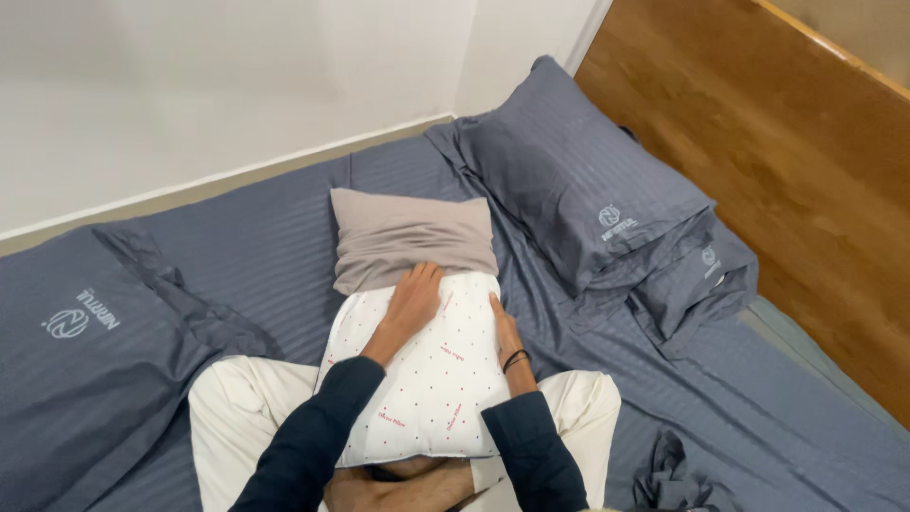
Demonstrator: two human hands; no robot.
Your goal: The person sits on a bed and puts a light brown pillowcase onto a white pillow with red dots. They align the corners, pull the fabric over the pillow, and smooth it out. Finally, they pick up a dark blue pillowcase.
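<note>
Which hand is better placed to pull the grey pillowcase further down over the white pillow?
Probably the left hand: it lies flat at the open edge of the grey pillowcase, on the white dotted pillow. The right hand rests lower on the pillow's side, away from that edge.

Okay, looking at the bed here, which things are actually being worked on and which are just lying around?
In hand:
- white dotted pillow, on the lap
- grey pillowcase, partly over its far end
- left hand, flat at the case's edge
- right hand, on the pillow's side

Lying about:
- two blue-grey cased pillows stacked at right
- another blue-grey pillow at left
- crumpled dark cloth
- blue-grey striped sheet
</note>
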